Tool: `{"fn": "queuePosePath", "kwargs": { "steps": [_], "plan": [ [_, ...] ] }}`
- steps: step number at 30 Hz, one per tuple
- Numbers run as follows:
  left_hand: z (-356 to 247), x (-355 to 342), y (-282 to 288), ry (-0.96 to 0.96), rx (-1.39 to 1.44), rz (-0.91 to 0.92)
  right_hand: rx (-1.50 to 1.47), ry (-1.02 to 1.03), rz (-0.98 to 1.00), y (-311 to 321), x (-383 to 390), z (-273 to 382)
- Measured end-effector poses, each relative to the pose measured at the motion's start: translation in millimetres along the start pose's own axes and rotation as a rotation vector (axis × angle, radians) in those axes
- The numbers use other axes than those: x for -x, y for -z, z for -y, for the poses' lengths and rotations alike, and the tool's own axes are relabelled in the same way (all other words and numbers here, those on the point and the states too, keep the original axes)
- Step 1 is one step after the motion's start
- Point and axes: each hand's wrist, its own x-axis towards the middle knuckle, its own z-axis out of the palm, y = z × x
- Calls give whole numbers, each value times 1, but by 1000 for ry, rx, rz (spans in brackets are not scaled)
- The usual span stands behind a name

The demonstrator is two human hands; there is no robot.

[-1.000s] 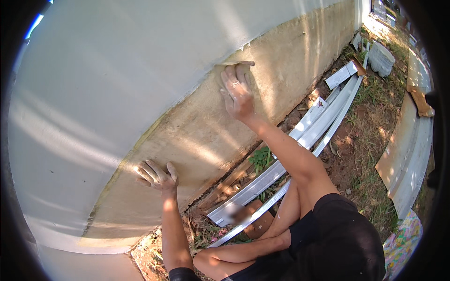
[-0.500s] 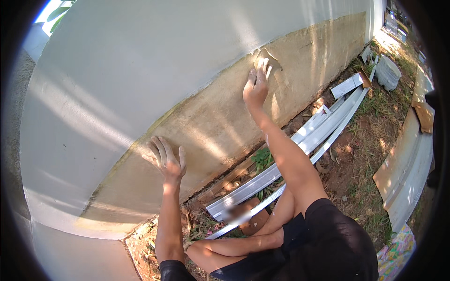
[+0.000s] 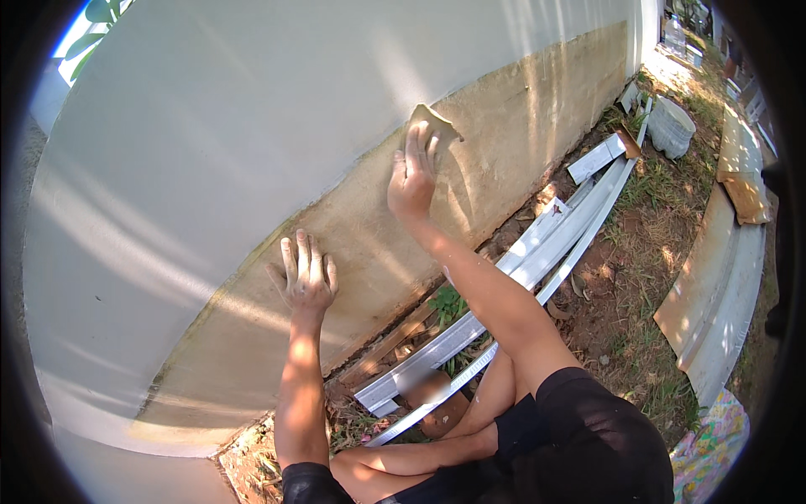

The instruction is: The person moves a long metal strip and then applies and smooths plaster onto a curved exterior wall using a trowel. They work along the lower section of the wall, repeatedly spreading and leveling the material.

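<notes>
My right hand (image 3: pixel 410 181) presses a curled tan sheet, apparently sandpaper (image 3: pixel 434 118), against the wall. Its fingers lie stretched over the sheet, near the line where grey paint meets a bare tan band (image 3: pixel 504 126). Lower and to the left, my left hand (image 3: pixel 307 281) rests on that band with its fingers extended and nothing in it. Pale dust coats the fingers of both hands. The grey-painted wall (image 3: pixel 210 126) rises above the band.
Long white metal strips (image 3: pixel 537 256) lie along the wall's foot, close to my crossed legs (image 3: pixel 420 458). A whitish bucket-like container (image 3: pixel 671 126) stands farther off at the right. Bent sheet pieces (image 3: pixel 709 286) and a colourful patterned cloth (image 3: pixel 714 441) lie on the grassy ground.
My right hand and the sheet have shifted left along the paint line. My left hand has slid slightly right on the bare band, its fingers now pointing more upward. The view has shifted a little.
</notes>
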Motion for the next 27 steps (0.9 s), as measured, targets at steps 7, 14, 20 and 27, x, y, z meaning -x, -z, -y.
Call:
{"fn": "queuePosePath", "kwargs": {
  "steps": [7,14,20,27],
  "plan": [
    [3,-2,3,-11,26,-13,-164,619,342,22,24,-26],
    [1,5,-2,16,-59,126,-108,394,225,-5,53,26],
    [6,3,4,-54,24,41,-72,376,134,17,15,-27],
    [1,5,0,-23,-1,-4,-134,293,178,2,54,33]
  ]
}}
